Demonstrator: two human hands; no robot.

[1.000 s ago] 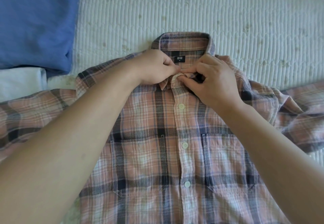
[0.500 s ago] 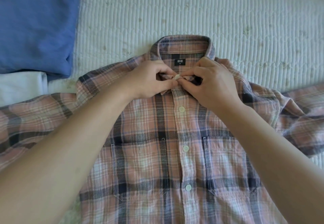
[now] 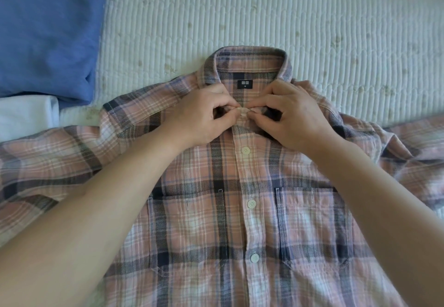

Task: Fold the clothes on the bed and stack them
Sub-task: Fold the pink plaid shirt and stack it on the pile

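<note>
**Both hands at the collar**

The plaid shirt (image 3: pixel 216 210) lies front-up on the bed (image 3: pixel 264 13) — buttoned placket toward 6 o'clock. Left hand (image 3: pixel 201 117) and right hand (image 3: pixel 293 119) pinch the collar (image 3: pixel 242 112) front, fingers curled. A folded blue garment (image 3: pixel 45 32) sits at 10 o'clock.
</note>
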